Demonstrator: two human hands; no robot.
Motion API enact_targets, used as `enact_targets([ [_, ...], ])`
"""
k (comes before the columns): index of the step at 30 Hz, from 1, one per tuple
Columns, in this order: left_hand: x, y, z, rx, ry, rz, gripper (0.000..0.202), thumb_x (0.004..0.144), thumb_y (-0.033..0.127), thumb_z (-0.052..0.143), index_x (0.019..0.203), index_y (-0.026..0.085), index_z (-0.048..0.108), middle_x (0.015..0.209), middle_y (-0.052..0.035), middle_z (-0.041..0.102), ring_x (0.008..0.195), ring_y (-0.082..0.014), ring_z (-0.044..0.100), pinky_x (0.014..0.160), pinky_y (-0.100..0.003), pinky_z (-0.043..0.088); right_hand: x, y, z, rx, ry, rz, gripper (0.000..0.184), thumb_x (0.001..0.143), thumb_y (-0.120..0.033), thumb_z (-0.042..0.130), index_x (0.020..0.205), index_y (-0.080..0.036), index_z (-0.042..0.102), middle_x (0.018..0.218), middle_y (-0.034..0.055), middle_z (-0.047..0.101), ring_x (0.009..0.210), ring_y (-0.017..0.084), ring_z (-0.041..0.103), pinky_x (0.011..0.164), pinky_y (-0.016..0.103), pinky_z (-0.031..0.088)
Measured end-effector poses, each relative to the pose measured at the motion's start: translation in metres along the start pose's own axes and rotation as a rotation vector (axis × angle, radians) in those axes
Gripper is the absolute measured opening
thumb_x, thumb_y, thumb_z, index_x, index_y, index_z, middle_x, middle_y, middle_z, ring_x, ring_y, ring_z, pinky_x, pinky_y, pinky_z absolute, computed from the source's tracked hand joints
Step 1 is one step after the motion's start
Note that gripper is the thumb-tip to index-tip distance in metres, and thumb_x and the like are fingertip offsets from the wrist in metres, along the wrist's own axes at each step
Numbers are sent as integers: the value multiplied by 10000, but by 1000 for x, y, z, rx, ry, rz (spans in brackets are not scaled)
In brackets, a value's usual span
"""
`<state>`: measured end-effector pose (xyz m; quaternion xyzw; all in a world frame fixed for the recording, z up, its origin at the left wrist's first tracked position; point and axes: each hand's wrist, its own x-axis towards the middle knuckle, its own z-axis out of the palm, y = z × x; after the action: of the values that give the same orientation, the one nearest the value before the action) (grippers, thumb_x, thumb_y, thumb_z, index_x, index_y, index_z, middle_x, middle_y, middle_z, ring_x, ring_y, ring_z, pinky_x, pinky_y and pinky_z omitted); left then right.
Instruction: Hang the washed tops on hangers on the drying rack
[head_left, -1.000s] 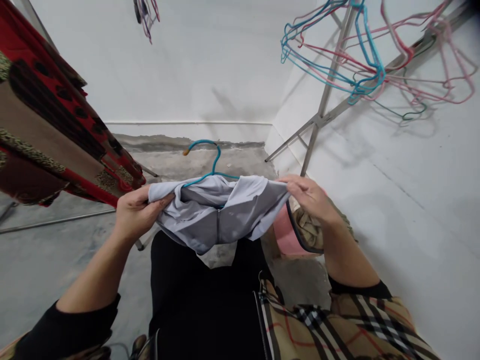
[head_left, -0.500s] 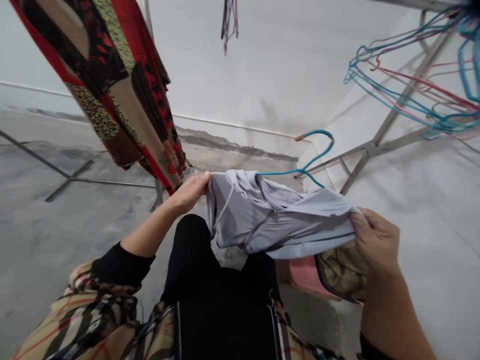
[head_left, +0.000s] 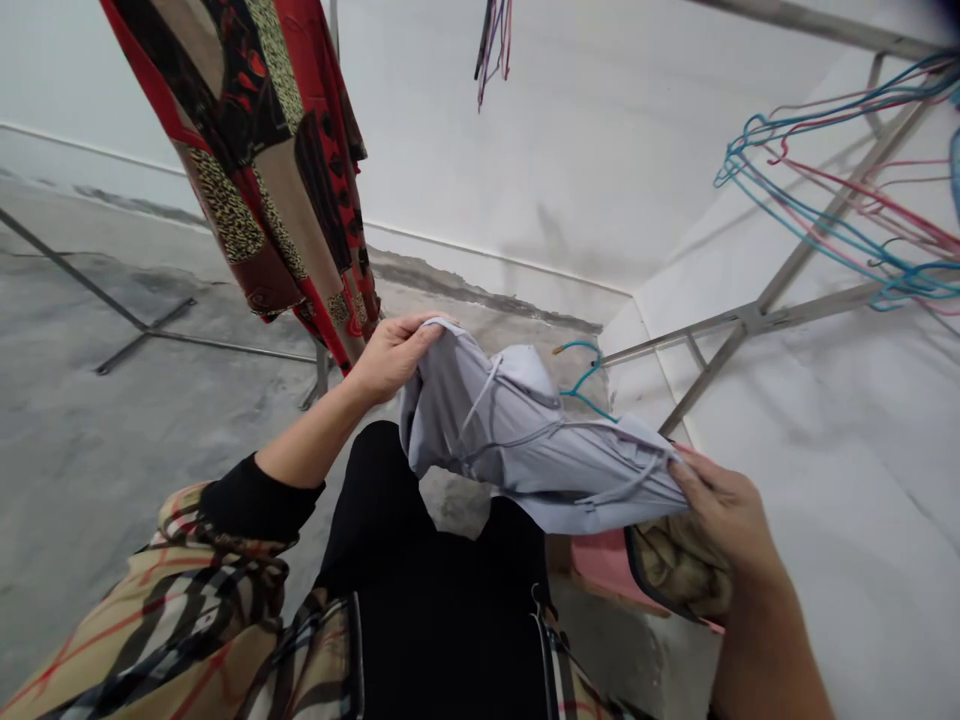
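A pale grey garment with thin straps is stretched between my two hands, draped over a teal wire hanger whose hook pokes out above it. My left hand pinches the garment's upper left edge. My right hand grips its lower right end. Below the garment are my black trousers and plaid coat.
A red and brown patterned garment hangs at the upper left. Several blue and pink wire hangers hang on a metal rack at the right. A pink basket with beige cloth sits on the concrete floor beside the white wall.
The view has swung left and tilted. The garment has been turned and bunched over the hanger, so less of the teal hook shows. My left hand has risen, my right has dropped.
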<state>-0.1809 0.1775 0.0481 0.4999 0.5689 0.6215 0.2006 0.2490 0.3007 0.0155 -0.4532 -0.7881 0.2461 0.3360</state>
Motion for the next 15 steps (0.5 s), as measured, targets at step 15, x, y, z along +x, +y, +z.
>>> enact_targets([
  [15, -8, -8, -15, 291, -39, -4, 391, 770, 478, 701, 1005, 167, 674, 953, -56, 671, 739, -135, 582, 674, -251, 464, -11, 9, 28, 236, 322, 162, 460, 780, -578, 664, 933, -150, 733, 932, 100, 739, 858, 240, 666, 815, 379, 528],
])
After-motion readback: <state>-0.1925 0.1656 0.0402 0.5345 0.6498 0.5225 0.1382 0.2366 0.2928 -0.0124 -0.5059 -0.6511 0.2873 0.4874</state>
